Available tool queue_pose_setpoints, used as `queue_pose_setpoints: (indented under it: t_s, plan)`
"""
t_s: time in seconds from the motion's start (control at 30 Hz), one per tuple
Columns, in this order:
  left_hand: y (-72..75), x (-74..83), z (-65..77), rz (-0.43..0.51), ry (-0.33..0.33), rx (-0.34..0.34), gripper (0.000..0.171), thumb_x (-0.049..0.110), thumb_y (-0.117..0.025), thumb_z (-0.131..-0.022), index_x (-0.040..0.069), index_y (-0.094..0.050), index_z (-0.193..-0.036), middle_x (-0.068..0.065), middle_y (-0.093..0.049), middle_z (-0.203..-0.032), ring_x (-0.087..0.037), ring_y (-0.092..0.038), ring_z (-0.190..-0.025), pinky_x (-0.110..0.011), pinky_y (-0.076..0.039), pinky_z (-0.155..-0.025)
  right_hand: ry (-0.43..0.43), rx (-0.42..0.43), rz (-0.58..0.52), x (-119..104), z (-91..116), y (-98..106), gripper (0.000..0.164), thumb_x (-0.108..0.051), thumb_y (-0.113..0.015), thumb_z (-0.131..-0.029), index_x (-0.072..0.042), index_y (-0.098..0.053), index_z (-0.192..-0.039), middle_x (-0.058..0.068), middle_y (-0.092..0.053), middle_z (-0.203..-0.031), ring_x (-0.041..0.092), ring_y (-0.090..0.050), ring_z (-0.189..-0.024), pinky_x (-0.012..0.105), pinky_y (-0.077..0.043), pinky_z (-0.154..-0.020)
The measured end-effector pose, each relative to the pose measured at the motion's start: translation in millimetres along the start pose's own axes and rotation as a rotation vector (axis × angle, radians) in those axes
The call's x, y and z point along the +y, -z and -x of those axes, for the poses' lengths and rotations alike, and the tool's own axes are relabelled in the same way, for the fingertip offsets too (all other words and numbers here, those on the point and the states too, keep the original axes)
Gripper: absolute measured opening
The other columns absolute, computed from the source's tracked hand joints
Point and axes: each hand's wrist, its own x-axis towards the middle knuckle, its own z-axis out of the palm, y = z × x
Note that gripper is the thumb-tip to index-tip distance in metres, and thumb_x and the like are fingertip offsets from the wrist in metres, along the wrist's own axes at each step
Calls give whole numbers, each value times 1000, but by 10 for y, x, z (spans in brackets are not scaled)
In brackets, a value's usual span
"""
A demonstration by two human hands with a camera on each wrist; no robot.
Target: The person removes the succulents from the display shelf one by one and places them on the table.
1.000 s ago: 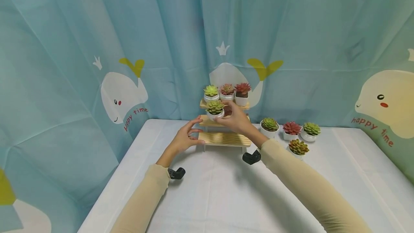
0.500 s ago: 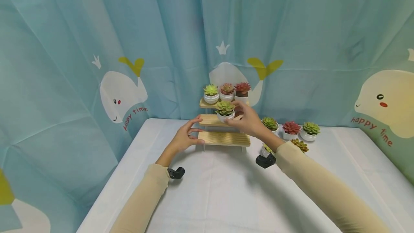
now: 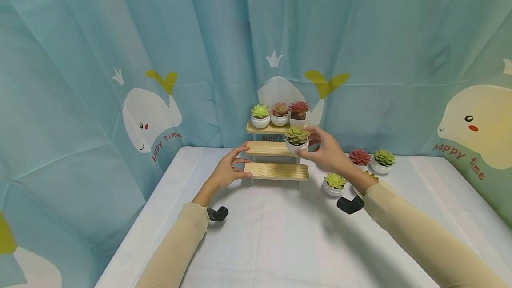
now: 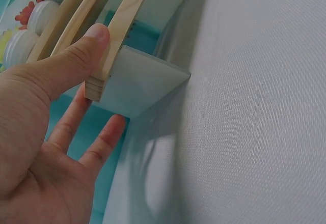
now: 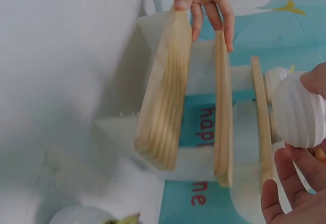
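A three-tier wooden display stand (image 3: 276, 171) stands against the curtain. On its top tier sit a yellow-green succulent (image 3: 260, 115), a pinkish one (image 3: 279, 114) and a dark red one (image 3: 299, 112). My left hand (image 3: 225, 173) holds the stand's left end, thumb on the bottom tier and index fingertip at the middle tier. My right hand (image 3: 330, 152) grips the white pot of a green succulent (image 3: 297, 139) between thumb and fingers, overlapping the middle tier's right end. In the right wrist view, its ribbed white pot (image 5: 298, 109) shows near the top tier.
Right of the stand, a light green succulent (image 3: 334, 182), a red one (image 3: 360, 157) and a green one (image 3: 384, 159) stand on the white table (image 3: 256, 243). Another is partly hidden behind the right wrist. A blue whale-print curtain (image 3: 208, 57) borders the back and sides.
My right hand has carried the green potted succulent rightward along the stand, from its left side to its right end. The left hand stays on the stand.
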Motion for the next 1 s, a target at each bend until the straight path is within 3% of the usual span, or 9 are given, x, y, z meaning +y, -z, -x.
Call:
queue_pose_setpoints:
  t_s: [0.43, 0.6, 0.67, 0.9, 1.0]
  plan:
    - [13, 4, 11, 6, -12, -3, 86, -1, -85, -82, 13, -43, -155, 4, -24, -170, -33, -57, -130, -39, -57, -85, -78, 25, 52, 147, 243, 303, 76, -40, -79, -91, -9, -44, -152, 18, -61, -133, 34, -58, -118, 53, -51, -92]
    - [17, -1, 15, 1, -13, -7, 87, -1, -85, -82, 13, -42, -156, 4, -23, -170, -33, -57, -131, -40, -57, -86, -69, 49, 50, 212, 327, 407, 74, -36, -77, -93, -7, -43, -152, 21, -60, -134, 35, -58, -116, 53, -50, -93]
    - [18, 2, 15, 4, -15, -5, 87, -2, -85, -82, 12, -42, -156, 4, -23, -170, -33, -57, -131, -41, -57, -86, -61, 60, 56, 236, 352, 451, 72, -34, -77, -94, -6, -43, -151, 21, -61, -132, 35, -59, -113, 51, -50, -91]
    - [9, 1, 15, 6, -17, -5, 86, -3, -85, -82, 12, -43, -156, 3, -23, -170, -34, -57, -131, -43, -57, -87, -68, 80, 57, 306, 482, 609, 70, -32, -76, -95, -5, -43, -151, 21, -64, -127, 32, -61, -107, 25, -52, -79]
    - [2, 5, 11, 9, -18, -5, 87, -3, -85, -81, 11, -43, -156, 1, -24, -170, -34, -57, -131, -44, -57, -88, -70, 92, 56, 360, 557, 677, 69, -30, -76, -96, -4, -43, -150, 20, -65, -123, 26, -61, -102, 20, -52, -75]
